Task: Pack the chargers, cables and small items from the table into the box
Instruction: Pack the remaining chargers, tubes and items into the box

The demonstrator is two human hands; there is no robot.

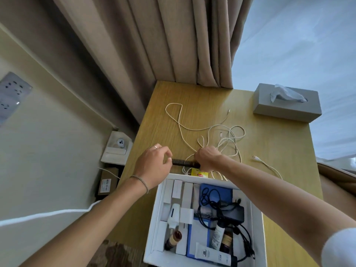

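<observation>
A wooden counter [279,170] carries a white box [257,218] at its near edge, already holding a black charger, dark cables, tubes and small white cartons. Beyond the box lies a tangle of cream cables [227,135], with a grey tissue box [287,105] at the far right corner. The right hand [207,158] has its fingers clenched around one end of a black comb [185,163]; the left hand [154,166] hovers at the other end, fingers loosely curled and released.

White cables [221,139] — tangled beyond box [257,212]
</observation>
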